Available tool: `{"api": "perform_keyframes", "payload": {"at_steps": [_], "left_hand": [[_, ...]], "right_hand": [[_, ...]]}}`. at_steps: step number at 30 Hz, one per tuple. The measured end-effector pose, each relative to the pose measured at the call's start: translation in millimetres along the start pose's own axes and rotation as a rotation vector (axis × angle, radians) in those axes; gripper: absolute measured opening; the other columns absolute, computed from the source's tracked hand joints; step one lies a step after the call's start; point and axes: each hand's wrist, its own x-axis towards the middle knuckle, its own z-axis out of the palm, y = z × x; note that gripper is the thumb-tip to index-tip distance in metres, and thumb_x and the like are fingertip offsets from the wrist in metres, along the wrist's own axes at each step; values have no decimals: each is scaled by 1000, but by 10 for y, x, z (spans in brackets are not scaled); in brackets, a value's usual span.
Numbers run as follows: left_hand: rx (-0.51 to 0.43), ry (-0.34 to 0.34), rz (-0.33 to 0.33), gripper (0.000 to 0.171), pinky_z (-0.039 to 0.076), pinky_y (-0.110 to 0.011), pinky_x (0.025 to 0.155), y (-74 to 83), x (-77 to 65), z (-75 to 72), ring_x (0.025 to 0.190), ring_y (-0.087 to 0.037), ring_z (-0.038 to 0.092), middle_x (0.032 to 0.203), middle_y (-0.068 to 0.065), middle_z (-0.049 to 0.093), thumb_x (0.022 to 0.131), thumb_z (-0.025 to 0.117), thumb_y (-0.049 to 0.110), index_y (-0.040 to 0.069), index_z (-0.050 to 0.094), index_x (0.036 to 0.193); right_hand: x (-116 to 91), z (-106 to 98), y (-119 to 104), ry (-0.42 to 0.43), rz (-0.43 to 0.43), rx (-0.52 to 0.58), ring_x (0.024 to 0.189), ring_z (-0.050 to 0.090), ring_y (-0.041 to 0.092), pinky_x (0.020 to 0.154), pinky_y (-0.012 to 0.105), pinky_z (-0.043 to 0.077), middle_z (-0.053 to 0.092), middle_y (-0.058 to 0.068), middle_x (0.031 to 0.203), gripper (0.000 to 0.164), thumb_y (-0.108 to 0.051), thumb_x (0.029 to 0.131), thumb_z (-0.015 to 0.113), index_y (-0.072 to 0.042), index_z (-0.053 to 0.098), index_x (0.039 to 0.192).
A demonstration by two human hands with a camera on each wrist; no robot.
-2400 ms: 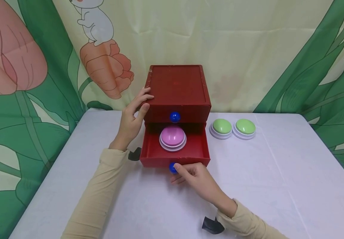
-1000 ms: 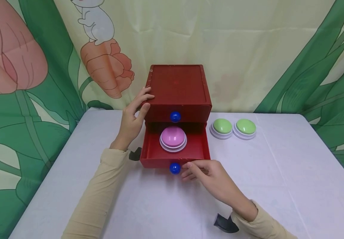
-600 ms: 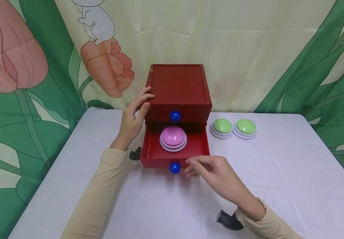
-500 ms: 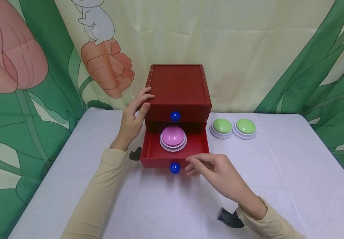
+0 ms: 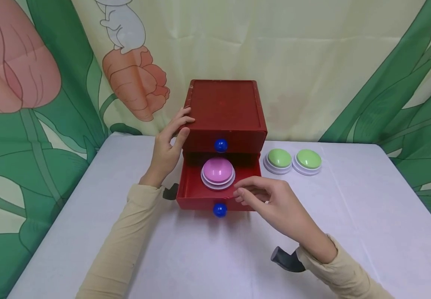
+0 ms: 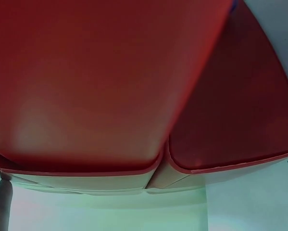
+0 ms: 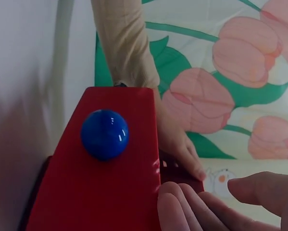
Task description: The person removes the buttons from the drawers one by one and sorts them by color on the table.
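A red two-drawer box [image 5: 222, 106] stands on the table, its lower drawer [image 5: 196, 204] pulled out. Inside that drawer lies a pink dome on a white round base [image 5: 217, 169]. My left hand [image 5: 164, 151] rests against the box's upper left edge, fingers over the top. Its thumb lies near the front corner. My right hand [image 5: 271, 199] hovers at the right part of the drawer front, fingers loosely bent and holding nothing. The lower drawer's blue knob [image 5: 220, 210] is free of it, to its left. In the right wrist view, fingers [image 7: 182, 207] reach over the drawer's rim.
Two green domes on white bases, a nearer-left one [image 5: 279, 158] and another [image 5: 308, 160], sit side by side right of the box. The upper drawer, with its blue knob [image 5: 220, 145], is closed. A printed curtain [image 5: 294, 74] hangs behind the white table [image 5: 350, 232].
My right hand has let go of the lower blue knob, moved right, and risen over the drawer's front edge. The left hand stays on the box, and the drawer remains pulled out.
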Motion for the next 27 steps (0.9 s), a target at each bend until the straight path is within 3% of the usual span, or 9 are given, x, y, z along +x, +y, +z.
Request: {"api": "perform_keyframes", "payload": {"at_steps": [11,22,27], "left_hand": [[3,7,-1,30,49,-46,104,-10,1,-1,147,-25,34,150,-15,48,102,52,13,-1,61,127],[-3,10,1,30,48,-49,104,4,4,1,147,-28,34,149,-17,48,101,52,12,-2,61,127],[4,12,-1,30,48,-48,105,11,4,0,147,-22,34,149,-17,48,102,52,12,-2,61,127]], "right_hand": [[195,-77,-83,-3,-74,-171,94,69,8,81,30,59,71,-5,109,24,-21,91,73,-17,72,115],[426,51,9,-27,-101,-260,113,64,23,95,44,55,67,4,126,47,-26,87,77,-8,65,129],[500,128,26,-46,-86,-318,120,60,25,97,45,54,63,8,132,53,-27,87,77,-6,61,134]]}}
